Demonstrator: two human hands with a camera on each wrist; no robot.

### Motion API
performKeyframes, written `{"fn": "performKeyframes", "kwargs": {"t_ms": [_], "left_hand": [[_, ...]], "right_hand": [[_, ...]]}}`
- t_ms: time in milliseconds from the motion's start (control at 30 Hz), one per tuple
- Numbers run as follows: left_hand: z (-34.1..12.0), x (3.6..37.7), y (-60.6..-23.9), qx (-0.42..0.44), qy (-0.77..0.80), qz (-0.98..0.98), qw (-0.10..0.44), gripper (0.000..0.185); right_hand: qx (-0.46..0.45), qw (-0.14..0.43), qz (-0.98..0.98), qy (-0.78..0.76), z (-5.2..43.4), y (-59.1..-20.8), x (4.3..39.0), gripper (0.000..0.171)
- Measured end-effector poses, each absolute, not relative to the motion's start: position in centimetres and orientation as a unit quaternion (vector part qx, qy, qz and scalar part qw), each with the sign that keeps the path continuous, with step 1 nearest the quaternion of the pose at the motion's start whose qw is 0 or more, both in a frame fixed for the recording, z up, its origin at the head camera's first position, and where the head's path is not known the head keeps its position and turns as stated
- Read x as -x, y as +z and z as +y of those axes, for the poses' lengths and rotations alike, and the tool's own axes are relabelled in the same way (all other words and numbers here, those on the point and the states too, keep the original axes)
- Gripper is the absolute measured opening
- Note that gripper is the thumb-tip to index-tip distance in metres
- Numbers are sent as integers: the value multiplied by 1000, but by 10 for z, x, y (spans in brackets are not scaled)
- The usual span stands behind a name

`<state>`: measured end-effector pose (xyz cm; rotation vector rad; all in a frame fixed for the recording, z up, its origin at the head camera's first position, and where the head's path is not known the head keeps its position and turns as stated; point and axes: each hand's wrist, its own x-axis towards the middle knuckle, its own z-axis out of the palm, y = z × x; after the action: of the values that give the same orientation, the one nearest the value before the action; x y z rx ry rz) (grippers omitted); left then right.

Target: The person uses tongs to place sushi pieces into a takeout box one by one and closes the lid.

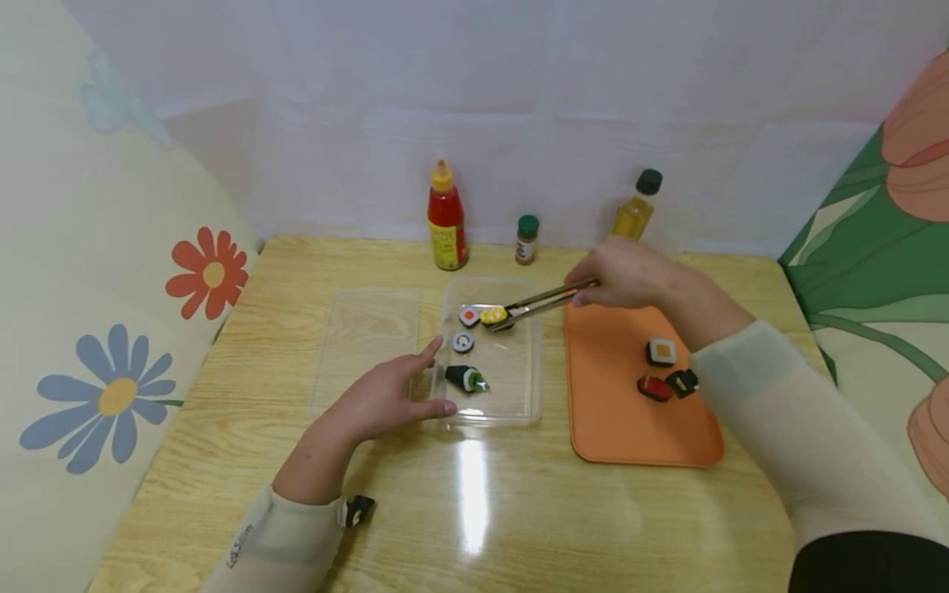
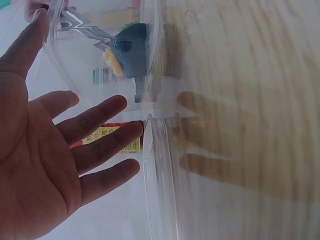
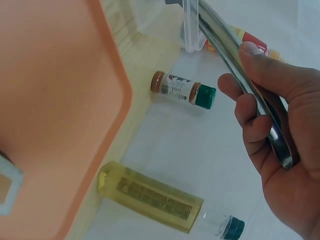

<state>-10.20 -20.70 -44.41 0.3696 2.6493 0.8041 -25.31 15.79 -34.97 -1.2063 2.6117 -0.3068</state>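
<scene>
My right hand [image 1: 626,272] grips metal tongs [image 3: 220,37]. The tips pinch a yellow-topped toy sushi piece [image 1: 493,315] inside a clear plastic container [image 1: 511,362]. At the container's left side is my left hand [image 1: 385,399], its fingers spread, index finger and thumb at the rim. Inside, a roll with a red centre [image 1: 469,315] touches or nearly touches the yellow piece. Below lie a small round roll [image 1: 463,342] and a dark cone-shaped hand roll [image 1: 463,378]. In the left wrist view, the fingers are straight and hold nothing.
An orange tray [image 1: 630,428] at right bears a square roll [image 1: 661,352], a red-topped piece [image 1: 656,388] and a dark piece [image 1: 682,381]. A clear lid [image 1: 363,338] lies left. Behind stand a red sauce bottle [image 1: 446,222], a spice jar [image 1: 526,240] and an oil bottle [image 1: 633,216].
</scene>
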Motion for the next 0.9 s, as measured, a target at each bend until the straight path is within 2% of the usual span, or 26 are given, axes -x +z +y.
{"fn": "performKeyframes", "kwargs": {"t_ms": [900], "left_hand": [[-206,103,-445,-130,284,934,171,113]], "right_hand": [[413,123,901,-58,149,-336,250,32]]}}
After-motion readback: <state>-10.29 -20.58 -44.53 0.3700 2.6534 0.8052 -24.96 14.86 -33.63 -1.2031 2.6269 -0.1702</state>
